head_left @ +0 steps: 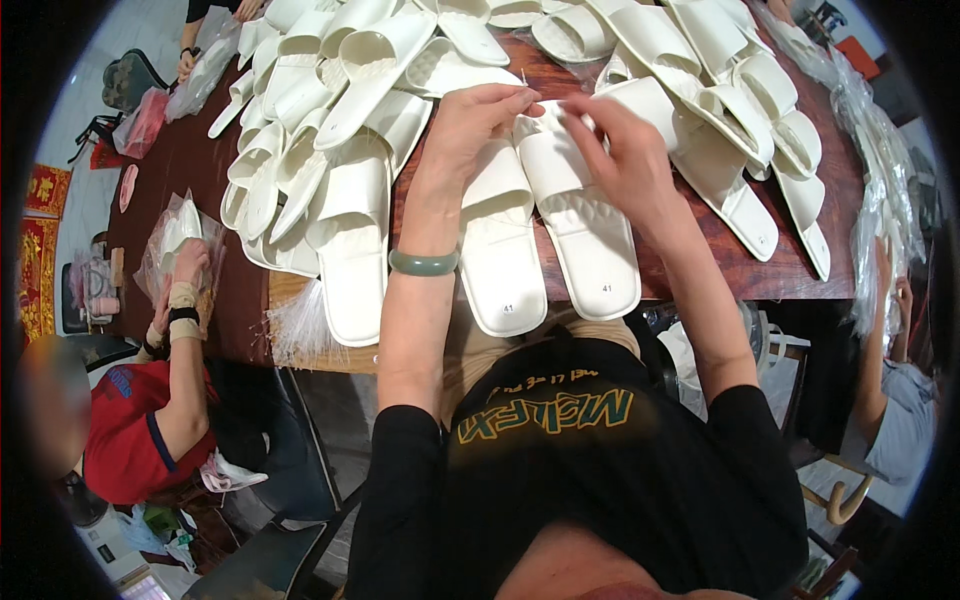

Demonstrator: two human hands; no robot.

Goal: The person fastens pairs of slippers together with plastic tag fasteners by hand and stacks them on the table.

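Dark green chair (132,78) upper left; pink bag (145,124) near it; red-gold hangings (38,268) far left.

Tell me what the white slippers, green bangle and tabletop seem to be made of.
White slippers: probably moulded foam or soft plastic, smooth and low-sheen, with bumps shaped into the footbeds.
Green bangle: perhaps jade or glass, polished, judging by its cloudy colour.
Tabletop: wood or wood-look veneer, somewhat glossy, with dark streaks like grain.
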